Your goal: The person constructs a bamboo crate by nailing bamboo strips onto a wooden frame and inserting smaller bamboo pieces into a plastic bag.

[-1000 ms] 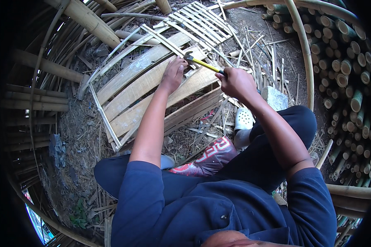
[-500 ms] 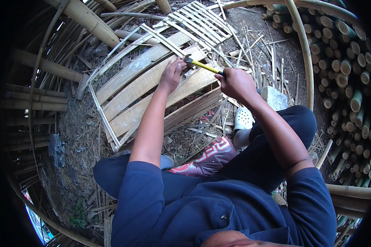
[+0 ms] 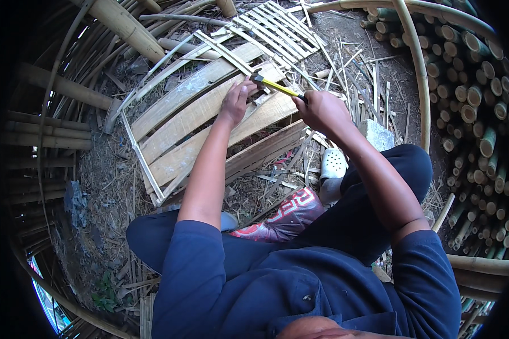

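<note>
Out ahead of me lies a low crate-like frame of wooden planks (image 3: 178,148), with thin pale slats along its edges. My left hand (image 3: 234,103) rests on the planks near the far right corner, its fingers closed together beside a long slat (image 3: 225,53). Whatever those fingers hold, if anything, is too small to make out. My right hand (image 3: 324,114) grips a hammer (image 3: 278,87) with a yellow shaft and dark grip. The hammer's metal head is just beyond the left fingertips, above the slat; whether it touches the wood I cannot tell.
A slatted panel (image 3: 278,31) lies beyond the crate. Cut bamboo poles (image 3: 481,113) are stacked at the right, past a curved pole (image 3: 418,73). A concrete block (image 3: 377,134) and a printed dark red sack (image 3: 283,217) sit near my legs. Wood scraps litter the ground.
The hammer head has shifted slightly away from me and to the left, with my right hand tilting a little. My left hand and the crate stay nearly where they were.
</note>
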